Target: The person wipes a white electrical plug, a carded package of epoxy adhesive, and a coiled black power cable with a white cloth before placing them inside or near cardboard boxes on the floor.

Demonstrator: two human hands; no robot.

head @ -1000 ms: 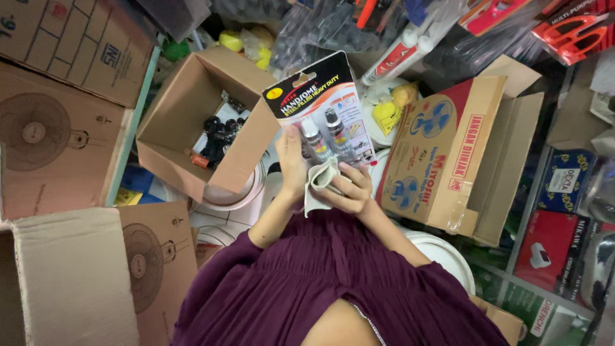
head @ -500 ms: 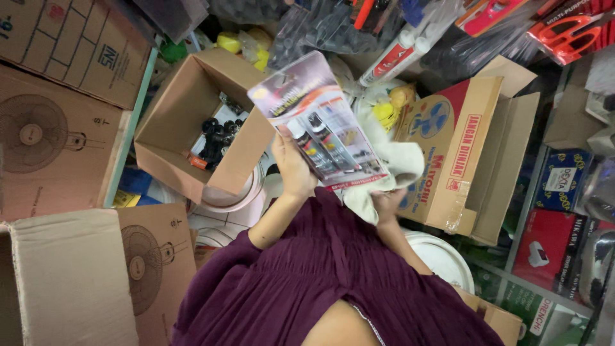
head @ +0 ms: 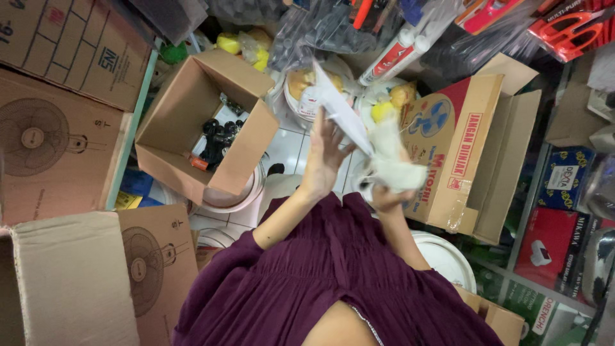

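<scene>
Holding a flat blister pack (head: pixel 339 109) edge-on to the camera, the left hand (head: pixel 325 157) has its palm and spread fingers pressed against the pack's underside, so the card rises from between the two hands as a thin white blade tilted up toward the top of the view; the left grip is open, flat against the card rather than curled round it. The right hand (head: pixel 384 195) sits just beside it, lower and to the right, with its grip closed on a bunched white cloth (head: pixel 394 163) that covers most of the fingers and touches the lower edge of the pack. Both forearms come out of wide purple sleeves (head: pixel 307 275) at the bottom of the view. To the left of the hands, an open brown cardboard box (head: pixel 186 115) stands on the floor with small black parts (head: pixel 218 138) lying in its bottom. To the right, near the cloth, a larger open carton printed with a blue fan and a red band (head: pixel 461 147) leans open. Behind the pack lie a white tube with a red label (head: pixel 397 54) and clear plastic bags with yellow items (head: pixel 384 109). Closed fan cartons (head: pixel 57 128) are stacked at the far left.
</scene>
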